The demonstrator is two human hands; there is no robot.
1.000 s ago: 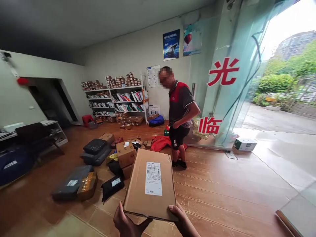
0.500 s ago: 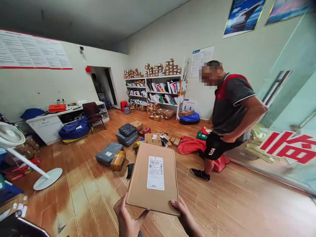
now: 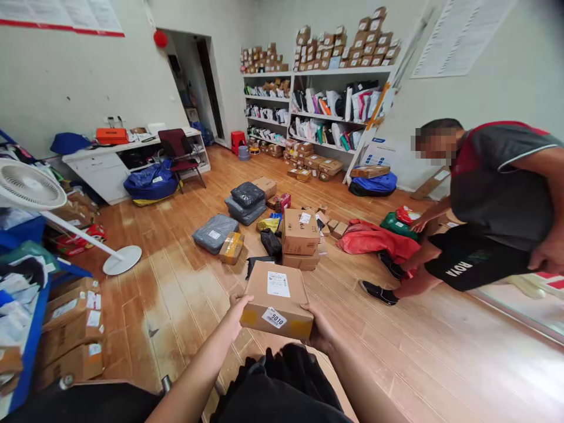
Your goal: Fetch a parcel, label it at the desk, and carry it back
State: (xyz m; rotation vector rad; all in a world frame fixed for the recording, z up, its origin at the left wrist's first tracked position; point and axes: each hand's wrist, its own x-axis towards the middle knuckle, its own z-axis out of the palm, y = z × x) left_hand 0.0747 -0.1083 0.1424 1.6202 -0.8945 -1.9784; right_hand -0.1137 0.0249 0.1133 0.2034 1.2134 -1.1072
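A brown cardboard box [image 3: 259,294] is held between both hands in front of the body, above the wooden floor. It has a white label on top and a 5010 sticker on the side facing me, with yellow tape near its corners. My left hand [image 3: 238,311] grips the left side, thumb at the top edge. On the right side, my right hand [image 3: 321,330] holds the box, its thumb on the top edge and its other fingers mostly hidden. Just beyond the held box stand two stacked cartons [image 3: 300,238].
Grey parcels [image 3: 215,233] and a taped box [image 3: 231,248] lie on the floor ahead. A person [image 3: 497,188] bends at the right near a red sack [image 3: 368,238]. A white fan [image 3: 122,260] and blue rack [image 3: 33,346] stand left; parcel shelves [image 3: 343,70] are behind.
The held box has been lowered and tilted flatter, so its stickered side shows. The view has tipped down and turned. The other person has bent down, reaching toward the floor items.
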